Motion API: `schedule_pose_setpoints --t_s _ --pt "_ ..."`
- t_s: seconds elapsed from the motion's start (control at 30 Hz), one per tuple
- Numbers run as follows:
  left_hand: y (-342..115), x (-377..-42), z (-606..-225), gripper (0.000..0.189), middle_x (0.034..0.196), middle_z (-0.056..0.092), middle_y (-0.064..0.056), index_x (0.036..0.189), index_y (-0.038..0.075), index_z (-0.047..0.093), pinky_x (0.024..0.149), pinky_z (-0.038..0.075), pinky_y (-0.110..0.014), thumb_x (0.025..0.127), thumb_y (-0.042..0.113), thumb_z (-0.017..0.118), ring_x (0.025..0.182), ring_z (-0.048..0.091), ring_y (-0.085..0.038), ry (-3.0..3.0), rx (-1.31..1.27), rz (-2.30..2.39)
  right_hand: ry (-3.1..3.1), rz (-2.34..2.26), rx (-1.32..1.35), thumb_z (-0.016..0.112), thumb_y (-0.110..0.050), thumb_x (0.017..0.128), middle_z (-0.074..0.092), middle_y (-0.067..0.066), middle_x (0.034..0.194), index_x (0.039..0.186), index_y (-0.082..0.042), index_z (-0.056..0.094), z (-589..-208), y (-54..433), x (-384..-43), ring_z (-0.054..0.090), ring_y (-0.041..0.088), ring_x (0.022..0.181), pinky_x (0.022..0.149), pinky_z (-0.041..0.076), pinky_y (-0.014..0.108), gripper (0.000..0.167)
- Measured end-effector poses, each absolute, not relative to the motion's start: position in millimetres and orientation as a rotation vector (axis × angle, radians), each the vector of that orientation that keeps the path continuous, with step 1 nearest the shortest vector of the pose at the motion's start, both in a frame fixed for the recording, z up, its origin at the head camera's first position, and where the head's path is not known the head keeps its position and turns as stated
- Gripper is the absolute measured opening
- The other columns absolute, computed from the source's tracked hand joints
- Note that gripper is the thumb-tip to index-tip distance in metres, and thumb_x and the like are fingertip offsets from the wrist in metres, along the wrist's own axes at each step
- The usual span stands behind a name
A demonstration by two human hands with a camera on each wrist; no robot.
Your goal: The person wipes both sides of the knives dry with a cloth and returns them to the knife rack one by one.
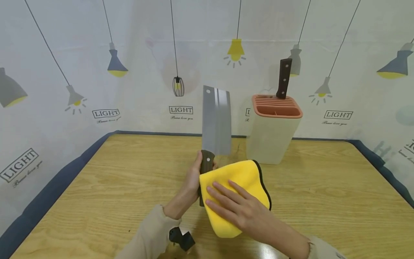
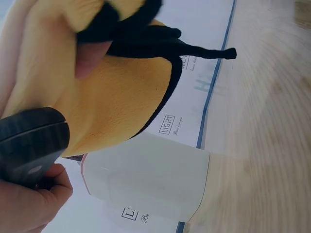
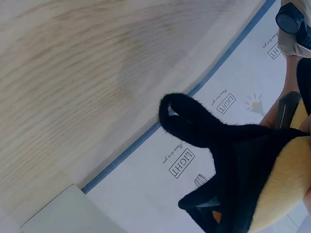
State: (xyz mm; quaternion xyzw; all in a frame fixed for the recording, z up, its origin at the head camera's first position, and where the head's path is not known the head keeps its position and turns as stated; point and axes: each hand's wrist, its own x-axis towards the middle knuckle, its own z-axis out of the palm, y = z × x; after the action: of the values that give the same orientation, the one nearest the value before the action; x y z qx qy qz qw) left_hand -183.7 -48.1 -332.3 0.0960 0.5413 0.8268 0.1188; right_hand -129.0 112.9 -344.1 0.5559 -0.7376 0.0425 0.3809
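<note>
In the head view a cleaver stands upright, its broad steel blade pointing up. My left hand grips its dark riveted handle. A yellow cloth with black edging covers part of the handle. My right hand holds the cloth, its fingers spread over the front while the thumb is hidden behind. The left wrist view catches the handle's dark butt beside the folded cloth. Black trim and a loop of the cloth hang out in the right wrist view.
A cream knife block with an orange slotted top stands at the back right of the wooden table. One dark-handled knife sticks up from it. Behind the table hangs a white lamp-print backdrop.
</note>
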Motion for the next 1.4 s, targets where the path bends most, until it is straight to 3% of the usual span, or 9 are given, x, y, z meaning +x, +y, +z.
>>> schedule_pose_setpoints --t_s 0.47,0.73,1.07,1.17,1.27,1.4 --pt "-48.9 -185.2 -335.2 0.044 0.068 0.038 0.003 0.088 0.010 0.036 0.051 0.035 -0.013 0.096 0.043 0.008 0.055 0.036 -0.004 1.373 0.337 2.467 -1.800 -0.049 1.509 0.021 -0.002 0.098 0.050 0.009 0.127 0.124 -0.007 0.050 -346.1 118.5 -127.6 0.046 0.025 0.118 0.095 0.037 0.046 0.039" --pt "-51.5 -182.5 -333.6 0.044 0.068 0.044 0.004 0.087 0.006 0.039 0.053 0.042 -0.014 0.098 0.037 0.009 0.055 0.044 -0.004 1.441 0.357 2.442 -1.839 -0.060 1.474 0.019 -0.001 0.098 0.049 0.008 0.128 0.124 -0.007 0.049 -339.8 118.8 -132.0 0.044 0.024 0.119 0.096 0.036 0.046 0.040" --pt "-47.2 -180.9 -335.0 0.044 0.066 0.048 0.001 0.080 0.010 0.046 0.049 0.041 -0.020 0.096 0.036 0.015 0.053 0.047 -0.007 1.790 0.244 2.397 -1.930 0.012 1.389 0.016 -0.003 0.098 0.045 0.010 0.131 0.125 -0.006 0.049 -329.5 121.2 -145.4 0.042 0.025 0.121 0.097 0.035 0.046 0.042" --pt "-46.2 -181.1 -334.7 0.048 0.067 0.047 0.002 0.081 0.010 0.045 0.049 0.042 -0.020 0.097 0.042 0.013 0.053 0.048 -0.007 1.825 0.276 2.383 -1.962 0.053 1.381 0.032 0.001 0.094 0.043 0.011 0.133 0.127 -0.005 0.046 -328.3 121.1 -148.7 0.040 0.026 0.122 0.097 0.034 0.047 0.037" --pt "-45.6 -182.1 -334.2 0.052 0.068 0.049 0.002 0.084 0.009 0.045 0.050 0.044 -0.020 0.096 0.046 0.011 0.053 0.050 -0.006 1.869 0.308 2.368 -1.990 0.067 1.368 0.048 0.004 0.081 0.041 0.012 0.135 0.129 -0.005 0.044 -326.9 121.1 -151.8 0.038 0.027 0.124 0.098 0.033 0.048 0.049" --pt "-45.5 -183.0 -334.3 0.057 0.069 0.051 0.001 0.089 0.006 0.045 0.051 0.046 -0.022 0.095 0.050 0.010 0.054 0.052 -0.007 1.976 0.337 2.308 -2.031 0.053 1.308 0.055 0.005 0.073 0.040 0.012 0.135 0.130 -0.005 0.043 -324.7 121.0 -155.9 0.036 0.028 0.125 0.099 0.031 0.048 0.059"
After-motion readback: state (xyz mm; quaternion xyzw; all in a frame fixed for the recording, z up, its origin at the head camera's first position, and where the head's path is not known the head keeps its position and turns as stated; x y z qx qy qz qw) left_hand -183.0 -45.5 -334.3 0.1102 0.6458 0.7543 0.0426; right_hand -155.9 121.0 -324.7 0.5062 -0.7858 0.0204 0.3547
